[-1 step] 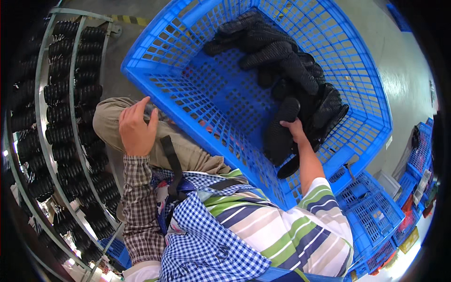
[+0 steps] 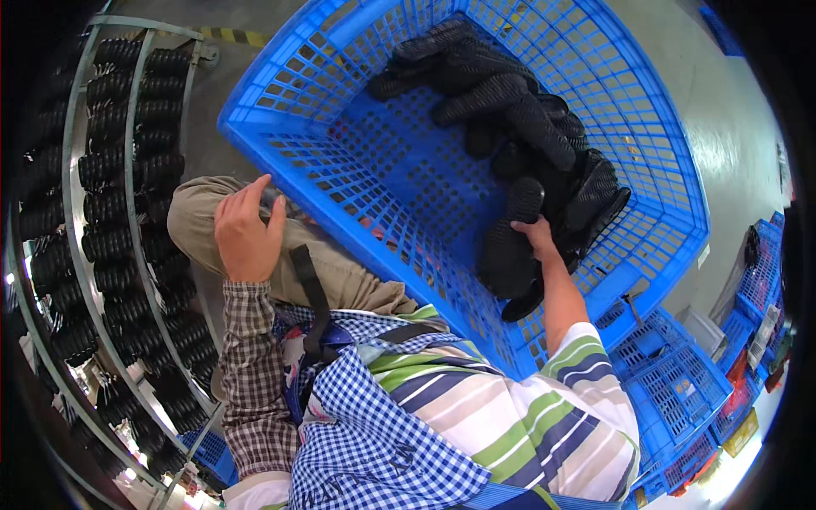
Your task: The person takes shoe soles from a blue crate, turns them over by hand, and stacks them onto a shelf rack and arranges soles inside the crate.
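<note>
Black ribbed rubber sole [image 2: 510, 242], oblong, under right hand [image 2: 537, 234].

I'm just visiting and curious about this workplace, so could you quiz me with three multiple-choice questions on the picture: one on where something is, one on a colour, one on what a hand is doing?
1. Where do the black rubber pieces lie?
A. In the big crate
B. On the person's lap
C. On a table

2. What colour is the big crate?
A. Red
B. Blue
C. Grey

3. What is the right hand doing?
A. Hanging empty outside the crate
B. Reaching into the crate, touching a black piece
C. Resting on the knee

Answers:
1 A, the pieces are piled at the crate's far side.
2 B, its lattice walls are bright blue.
3 B, the arm goes over the rim and the fingers are on a black piece; the left hand rests on the knee.
</note>
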A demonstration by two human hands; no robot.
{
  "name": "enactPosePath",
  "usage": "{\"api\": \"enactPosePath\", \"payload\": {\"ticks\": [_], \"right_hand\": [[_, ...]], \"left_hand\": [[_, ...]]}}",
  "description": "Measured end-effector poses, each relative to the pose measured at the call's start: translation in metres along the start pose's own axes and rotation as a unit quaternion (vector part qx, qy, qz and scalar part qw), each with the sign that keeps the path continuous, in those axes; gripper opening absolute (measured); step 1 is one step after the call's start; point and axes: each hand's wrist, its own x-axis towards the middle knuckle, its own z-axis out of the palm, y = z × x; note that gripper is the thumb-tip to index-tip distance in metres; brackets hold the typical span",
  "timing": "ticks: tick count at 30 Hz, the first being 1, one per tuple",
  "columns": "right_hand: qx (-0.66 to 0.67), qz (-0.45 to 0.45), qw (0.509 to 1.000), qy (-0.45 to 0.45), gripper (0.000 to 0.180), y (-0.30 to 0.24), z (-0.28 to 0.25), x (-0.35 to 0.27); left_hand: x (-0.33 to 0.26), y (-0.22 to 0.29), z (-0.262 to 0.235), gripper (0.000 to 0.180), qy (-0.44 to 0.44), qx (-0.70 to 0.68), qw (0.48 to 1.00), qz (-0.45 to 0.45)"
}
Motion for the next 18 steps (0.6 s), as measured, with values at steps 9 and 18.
{"api": "enactPosePath", "payload": {"ticks": [9,18], "right_hand": [[0.137,0.108,0.985,0.0,0.061,0.025,-0.072,-0.022],[-0.059,0.065,0.993,-0.076,0.084,0.02,-0.037,-0.002]], "left_hand": [[0.002,0.003,0.002,0.033,-0.006,0.012,1.0,-0.005],[-0.005,0.0,-0.002,0.034,0.003,0.021,1.0,-0.017]]}}
